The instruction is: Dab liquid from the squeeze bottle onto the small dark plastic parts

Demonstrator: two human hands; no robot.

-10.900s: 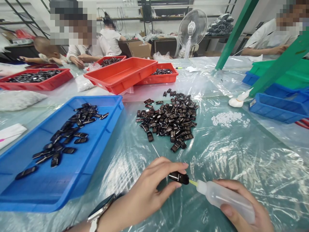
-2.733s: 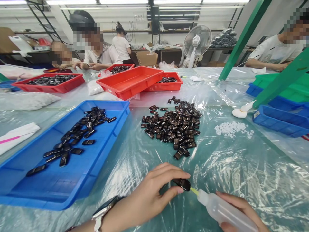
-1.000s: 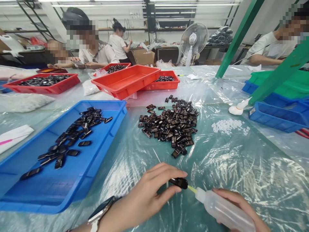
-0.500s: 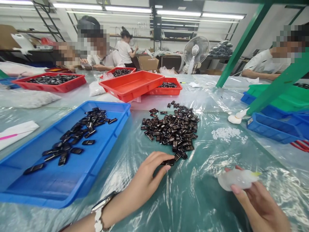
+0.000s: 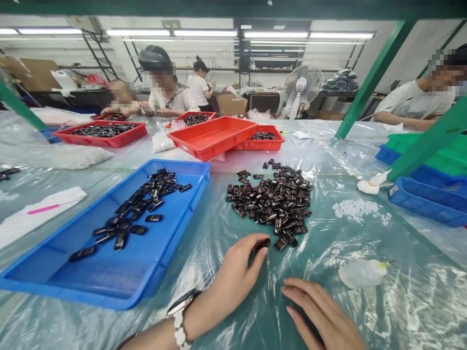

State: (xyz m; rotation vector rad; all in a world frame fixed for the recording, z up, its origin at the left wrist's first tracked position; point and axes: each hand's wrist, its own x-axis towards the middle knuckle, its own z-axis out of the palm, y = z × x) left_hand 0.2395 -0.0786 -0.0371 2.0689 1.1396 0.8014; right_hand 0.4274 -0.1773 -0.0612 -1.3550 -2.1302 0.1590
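While the left hand (image 5: 239,266) is pinching a black piece (image 5: 267,242) at the desk's (image 5: 317,250) near side, its grip nearly closed, the right hand (image 5: 323,311) is hovering half-open, apparently empty; moving the piece is calling for steady fingertips.

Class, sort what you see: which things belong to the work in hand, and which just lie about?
Likely in the work:
dark piece in the left hand
pile of dark pieces
bottle near the right hand
blue tray of similar pieces

Seemingly just lying about:
fan
cardboard box
pink strip
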